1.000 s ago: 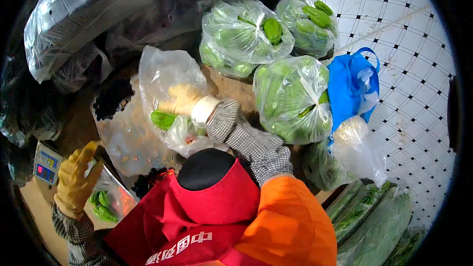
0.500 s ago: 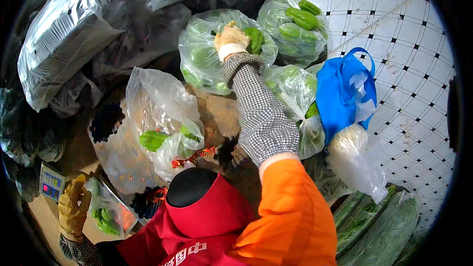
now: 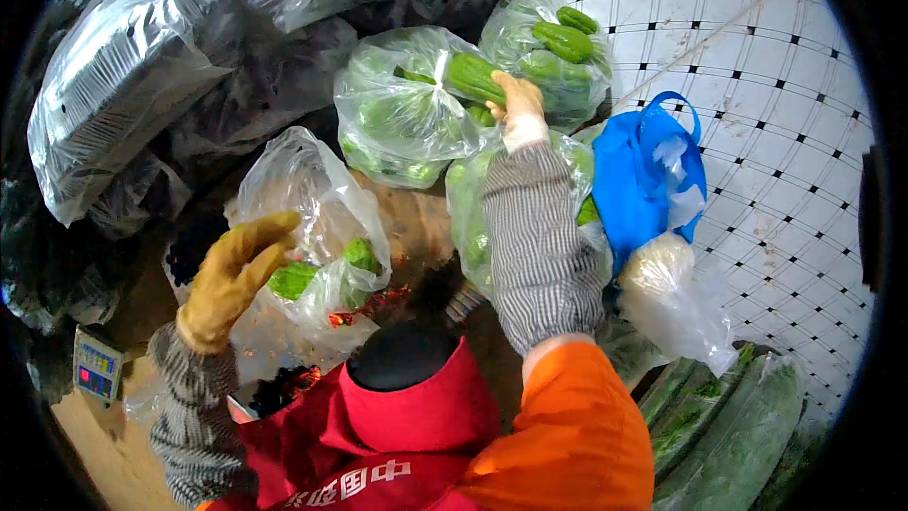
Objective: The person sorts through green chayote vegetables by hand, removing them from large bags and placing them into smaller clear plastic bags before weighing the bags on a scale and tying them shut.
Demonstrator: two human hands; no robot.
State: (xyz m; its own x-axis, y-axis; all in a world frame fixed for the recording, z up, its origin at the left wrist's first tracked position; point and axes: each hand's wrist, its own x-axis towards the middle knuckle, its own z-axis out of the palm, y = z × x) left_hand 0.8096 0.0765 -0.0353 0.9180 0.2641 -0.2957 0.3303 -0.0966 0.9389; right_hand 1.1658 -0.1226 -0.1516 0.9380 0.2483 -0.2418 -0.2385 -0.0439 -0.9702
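My right hand (image 3: 514,104), in a pale glove, is closed on a green gourd (image 3: 470,73) at the top of a knotted clear bag (image 3: 378,114) of gourds. My left hand (image 3: 232,279), in a tan glove, hovers at the left edge of an open, crumpled clear bag (image 3: 303,180), fingers apart and curved. Inside that bag lie green gourds (image 3: 291,279); red bits (image 3: 378,308) are scattered beside it. My right sleeve crosses over a second knotted bag of gourds (image 3: 466,218).
Large plastic-wrapped bundles (image 3: 123,85) fill the upper left. Another gourd bag (image 3: 558,76) stands at the back, a blue tote (image 3: 638,185) and pale bag (image 3: 676,303) at right, beside tiled flooring (image 3: 757,132). Long wrapped vegetables (image 3: 719,426) lie lower right, a scale (image 3: 97,369) lower left.
My right hand left the open bag for the far knotted bag and has shifted right, now gripping a gourd. My left hand rose from beside the scale toward the open bag.
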